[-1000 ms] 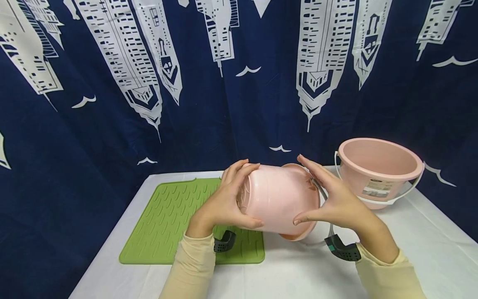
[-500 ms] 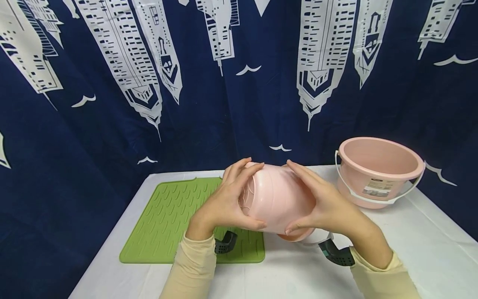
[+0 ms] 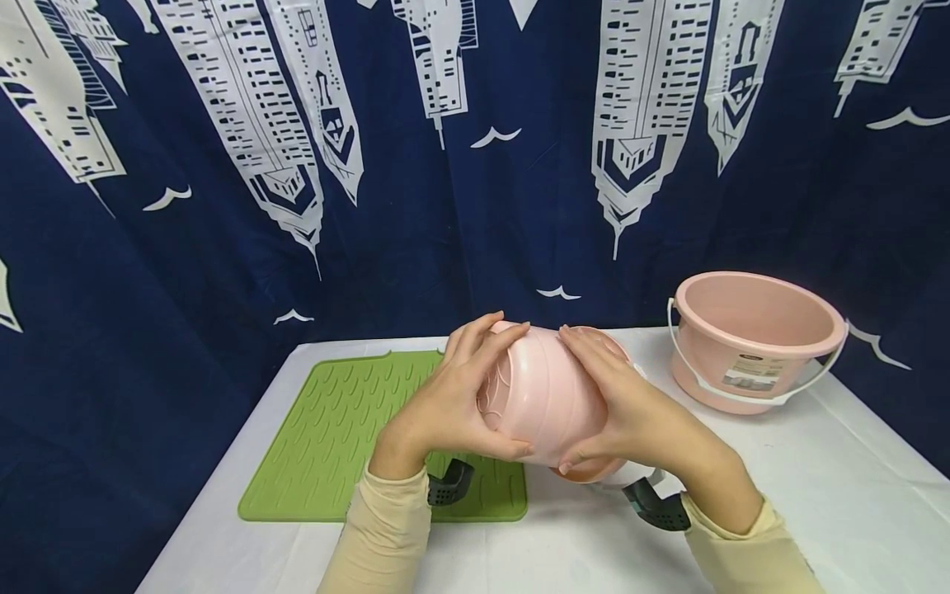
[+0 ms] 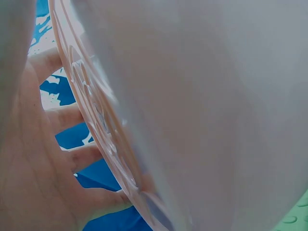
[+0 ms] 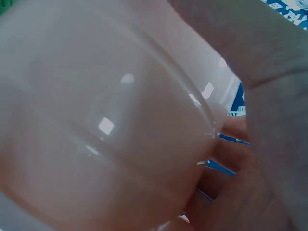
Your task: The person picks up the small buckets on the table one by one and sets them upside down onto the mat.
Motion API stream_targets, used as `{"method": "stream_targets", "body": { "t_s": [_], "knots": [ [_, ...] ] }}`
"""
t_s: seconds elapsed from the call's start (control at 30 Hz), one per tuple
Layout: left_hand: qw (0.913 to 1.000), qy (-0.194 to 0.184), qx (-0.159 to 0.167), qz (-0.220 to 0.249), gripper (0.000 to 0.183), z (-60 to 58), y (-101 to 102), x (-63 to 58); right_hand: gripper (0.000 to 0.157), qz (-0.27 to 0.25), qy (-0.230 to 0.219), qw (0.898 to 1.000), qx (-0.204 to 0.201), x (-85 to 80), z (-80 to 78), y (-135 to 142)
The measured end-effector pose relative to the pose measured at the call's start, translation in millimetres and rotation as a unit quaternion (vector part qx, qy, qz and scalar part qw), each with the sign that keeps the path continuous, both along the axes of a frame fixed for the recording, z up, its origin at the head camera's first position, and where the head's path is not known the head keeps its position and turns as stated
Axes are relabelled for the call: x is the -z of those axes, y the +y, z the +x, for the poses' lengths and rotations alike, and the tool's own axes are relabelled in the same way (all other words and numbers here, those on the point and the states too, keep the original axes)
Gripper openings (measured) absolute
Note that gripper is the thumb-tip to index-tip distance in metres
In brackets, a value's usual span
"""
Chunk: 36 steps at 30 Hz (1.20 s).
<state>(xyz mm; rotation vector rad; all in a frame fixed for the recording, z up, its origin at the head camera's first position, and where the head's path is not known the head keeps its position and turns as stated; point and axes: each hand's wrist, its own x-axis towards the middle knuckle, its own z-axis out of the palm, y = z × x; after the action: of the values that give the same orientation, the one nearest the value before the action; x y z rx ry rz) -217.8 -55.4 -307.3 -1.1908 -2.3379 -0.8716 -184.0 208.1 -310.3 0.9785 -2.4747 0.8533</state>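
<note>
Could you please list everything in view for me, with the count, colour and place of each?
Tipped bucket: one, pink, on its side between the hands
Upright bucket: one, pink, back right of the table
White handle: one, white, hanging across the upright one's front
Label: one, pale with a picture, on that same front
Mat: one, green, left part of the table
Tablecloth: one, white, under everything
Backdrop: one, dark blue with white buildings, behind the table
Wrist devices: two, black, one per wrist
Sleeves: two, cream, on the forearms
Left hand: one, bare, gripping the tipped one's base end
Right hand: one, bare, gripping its side
</note>
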Motion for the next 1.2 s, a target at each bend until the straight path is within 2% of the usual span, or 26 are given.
{"method": "stream_targets", "body": {
  "t_s": [0.4,0.57,0.87,1.03,1.2],
  "knots": [
    [1.0,-0.003,0.002,0.003,0.123,0.0,-2,-0.9,0.145,0.023,0.068,0.997,0.02,8.9,-7.4,-10],
    [1.0,0.005,-0.003,-0.003,0.122,-0.3,-2,-1.4,0.148,0.025,0.071,0.997,0.026,13.0,-10.9,-13],
    [1.0,0.006,-0.004,-0.003,0.122,-0.5,-2,-1.4,0.14,0.017,0.083,0.996,0.033,15.9,-13.7,-13],
    [0.9995,-0.022,0.006,0.023,0.122,-1.8,-1,-1.5,0.139,0.008,0.08,0.996,0.036,16.6,-14.6,-10],
    [0.9974,-0.046,-0.005,0.056,0.125,-3.8,-4,-1.9,0.138,-0.004,0.071,0.997,0.043,16.9,-15.4,-8]
  ]
}}
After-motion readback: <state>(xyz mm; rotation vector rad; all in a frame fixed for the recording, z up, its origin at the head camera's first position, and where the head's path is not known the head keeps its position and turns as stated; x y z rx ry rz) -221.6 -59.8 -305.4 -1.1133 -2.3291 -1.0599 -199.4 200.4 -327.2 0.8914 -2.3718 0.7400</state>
